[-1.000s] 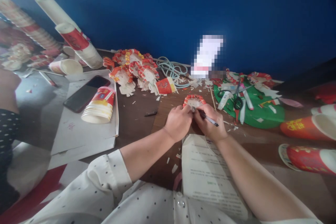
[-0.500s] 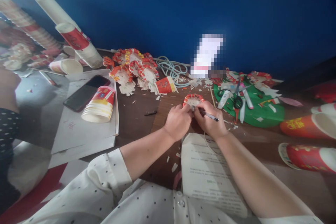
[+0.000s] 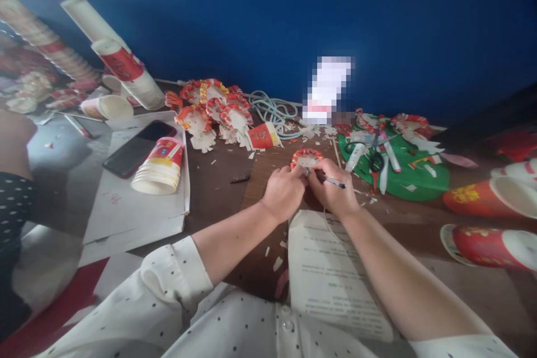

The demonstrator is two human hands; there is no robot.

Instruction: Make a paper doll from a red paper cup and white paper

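In the middle of the table lies a paper-cup craft point(image 3: 307, 158), white with a curled red and orange rim. My left hand point(image 3: 286, 189) has its fingers closed on the near left edge of this craft. A black-and-clear pen point(image 3: 333, 180) is pinched in my right hand point(image 3: 335, 190), its tip end close against the craft and hidden by the fingers. Just below my hands lies a printed sheet point(image 3: 331, 274). A black pen cap point(image 3: 240, 179) rests on the table to the left.
Several finished-looking cup crafts point(image 3: 218, 109) are piled at the back left, beside a pale blue cable point(image 3: 274, 112). Scissors point(image 3: 376, 159) and markers lie on a green disc point(image 3: 423, 179). Stacked cups point(image 3: 161, 168) and a phone point(image 3: 138, 148) sit left; another person's arm point(image 3: 14, 140) shows.
The view has shifted very slightly, so things on the right appear a little further left. Both hands keep their hold on the craft and the pen.
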